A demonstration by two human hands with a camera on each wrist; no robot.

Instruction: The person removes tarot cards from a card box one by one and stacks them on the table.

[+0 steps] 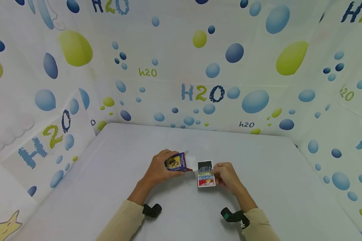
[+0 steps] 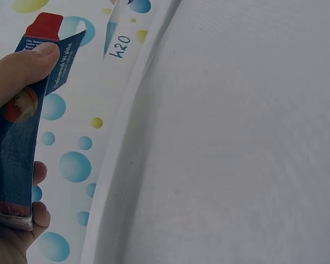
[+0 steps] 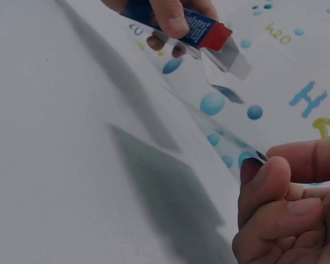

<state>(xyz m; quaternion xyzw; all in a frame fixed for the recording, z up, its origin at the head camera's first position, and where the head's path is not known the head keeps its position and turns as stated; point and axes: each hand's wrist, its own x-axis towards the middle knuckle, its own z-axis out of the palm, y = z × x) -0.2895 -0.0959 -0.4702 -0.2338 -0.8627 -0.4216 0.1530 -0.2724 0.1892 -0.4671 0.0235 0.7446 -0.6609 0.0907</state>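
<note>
- Beige sleeves (image 1: 123,217) lie nearest the camera, two of them, one on each forearm, with two black mounts (image 1: 152,211) near the cuffs, one per wrist.
- Two bare hands show. With my left hand (image 1: 157,170) I am clamped on the box (image 1: 175,162), thumb on one side of it and fingers on the other.
- With my right hand (image 1: 227,175) I pinch the card (image 1: 205,174) at its right edge, fingertips together on it, the other fingers curled in.
- One card face shows, picture side up, just right of the box and held above the tabletop (image 1: 108,187). Edge-on it looks thin; I cannot tell whether more lie behind it.
- One box, blue, also held up off the tabletop, its opened end turned toward the card. A red flap (image 2: 45,25) and a blue flap (image 2: 66,60) stand out from that end.
- As I judge it, I am at the step of passing the card between box and hand; whether out or in, I cannot tell.
- My next move probably calls for a steady box, a light pinch and the flaps kept clear of the card.
- One white tabletop spreads beneath; beyond it stands the bubble-patterned backdrop (image 1: 169,43).
</note>
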